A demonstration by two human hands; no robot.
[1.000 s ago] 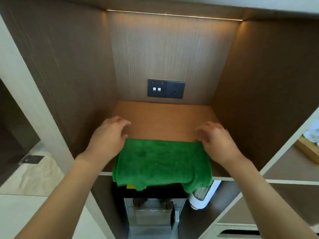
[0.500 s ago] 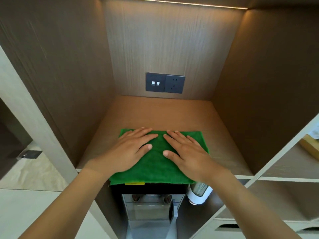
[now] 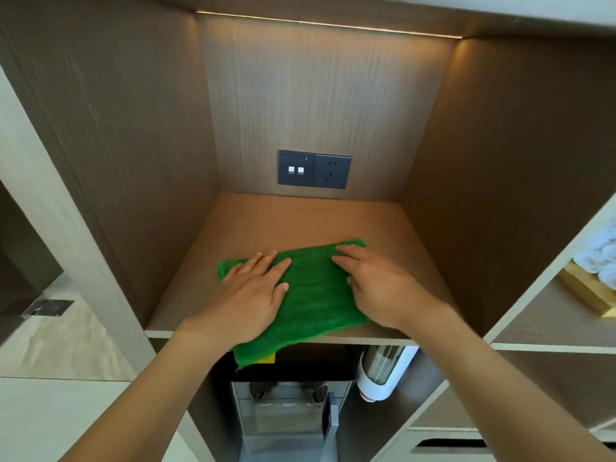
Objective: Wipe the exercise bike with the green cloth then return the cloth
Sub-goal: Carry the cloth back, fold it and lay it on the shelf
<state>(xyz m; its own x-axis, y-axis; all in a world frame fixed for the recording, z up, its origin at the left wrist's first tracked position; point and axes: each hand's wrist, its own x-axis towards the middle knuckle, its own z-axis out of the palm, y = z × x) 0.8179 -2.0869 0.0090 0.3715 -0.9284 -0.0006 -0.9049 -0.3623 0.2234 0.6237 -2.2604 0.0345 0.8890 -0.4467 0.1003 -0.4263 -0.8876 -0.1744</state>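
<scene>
The folded green cloth (image 3: 310, 298) lies on the wooden shelf (image 3: 300, 221) of a lit niche, turned slightly askew, its near left corner hanging over the front edge. My left hand (image 3: 253, 295) presses flat on the cloth's left half, fingers straight. My right hand (image 3: 376, 288) rests flat on the cloth's right half, fingertips near its far edge. No exercise bike is in view.
A dark switch and socket plate (image 3: 314, 169) sits on the niche's back wall. Below the shelf stand a water dispenser (image 3: 286, 411) and a white cup holder (image 3: 380, 375). A wooden tray with rolled white towels (image 3: 596, 281) occupies the shelf to the right.
The cloth went from draped over the shelf's front edge to lying flat further in, then rotated slightly. Both hands moved from its far corners onto its top and spread apart.
</scene>
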